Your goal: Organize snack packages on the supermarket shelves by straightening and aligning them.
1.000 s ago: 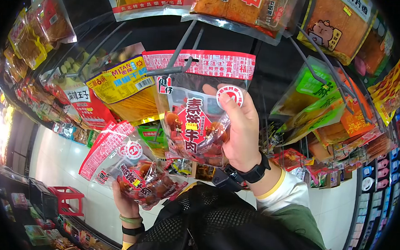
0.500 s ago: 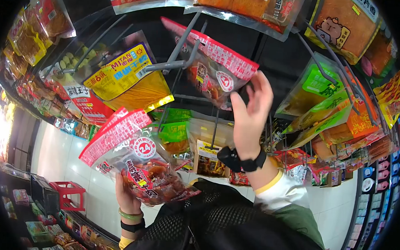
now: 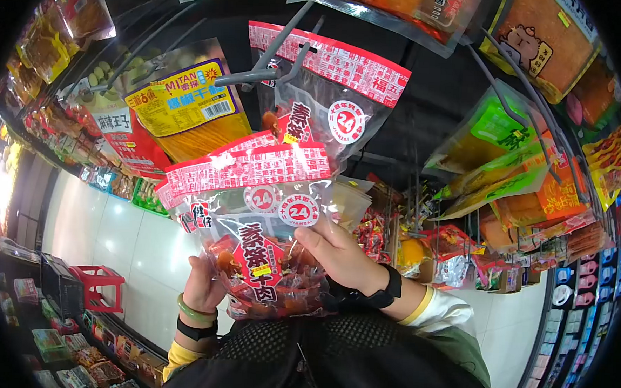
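Note:
Two or more clear snack bags with red-and-white tops overlap in front of my body, their printed fronts facing me. My left hand holds them at the lower left edge, its fingers partly behind the plastic. On their right side my right hand grips the front bag, thumb on its face near the round 24 mark. Just above, a similar bag hangs on a grey metal hook. A yellow MITAN packet hangs to its left.
More packets hang at the right, among them a green one on long hooks. A red stool stands on the tiled floor at the left, beside low shelves of packaged goods. Large orange packets hang at the upper right.
My right hand has come down from the hanging bag to the held bags. These have moved right and turned more upright. The hanging bag now hangs flatter, facing me.

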`<state>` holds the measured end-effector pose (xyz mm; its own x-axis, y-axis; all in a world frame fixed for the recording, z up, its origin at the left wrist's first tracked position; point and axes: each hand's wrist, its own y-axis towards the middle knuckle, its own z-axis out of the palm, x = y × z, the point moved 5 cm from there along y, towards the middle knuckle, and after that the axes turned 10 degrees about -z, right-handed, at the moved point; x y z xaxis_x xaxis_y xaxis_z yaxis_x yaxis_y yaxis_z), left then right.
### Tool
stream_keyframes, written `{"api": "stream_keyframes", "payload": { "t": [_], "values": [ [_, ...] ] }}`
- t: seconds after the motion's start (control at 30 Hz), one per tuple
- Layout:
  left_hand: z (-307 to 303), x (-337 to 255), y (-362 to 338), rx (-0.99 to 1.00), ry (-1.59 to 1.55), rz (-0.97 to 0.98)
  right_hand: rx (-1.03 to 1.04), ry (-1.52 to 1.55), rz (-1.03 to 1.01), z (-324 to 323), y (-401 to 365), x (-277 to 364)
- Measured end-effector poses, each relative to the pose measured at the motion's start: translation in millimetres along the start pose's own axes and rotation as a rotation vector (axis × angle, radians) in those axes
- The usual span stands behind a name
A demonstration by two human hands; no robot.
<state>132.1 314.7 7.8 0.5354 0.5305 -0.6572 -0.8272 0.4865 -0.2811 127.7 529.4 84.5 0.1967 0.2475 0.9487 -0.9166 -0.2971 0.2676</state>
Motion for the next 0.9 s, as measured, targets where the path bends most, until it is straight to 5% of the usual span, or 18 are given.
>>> {"api": "stream_keyframes", "payload": {
  "t": [0.1, 0.4, 0.5, 0.8, 0.9],
  "values": [
    [0.9, 5.5, -3.3, 0.105, 0.025, 0.029, -0.021, -0.079, -0.055, -1.7, -1.6, 11.8],
    [-28.1, 28.1, -2.2, -0.113, -0.092, 0.09, 0.068, -0.066, -0.023, 3.1, -3.2, 28.8],
    [-21.5, 16.4, 0.7, -0.164, -0.203, 0.16, -0.02, 0.16, -0.132, -7.4, 1.1, 59.2],
    [-19.4, 0.5, -3.1, -0.167, -0.217, 0.184, -0.015, -0.033, -0.284, -27.4, 17.7, 78.5],
    [-17.2, -1.5, -2.3, -0.112, -0.201, 0.172, -0.195, -0.04, -0.347, -38.4, 26.4, 75.1]
  ]
}}
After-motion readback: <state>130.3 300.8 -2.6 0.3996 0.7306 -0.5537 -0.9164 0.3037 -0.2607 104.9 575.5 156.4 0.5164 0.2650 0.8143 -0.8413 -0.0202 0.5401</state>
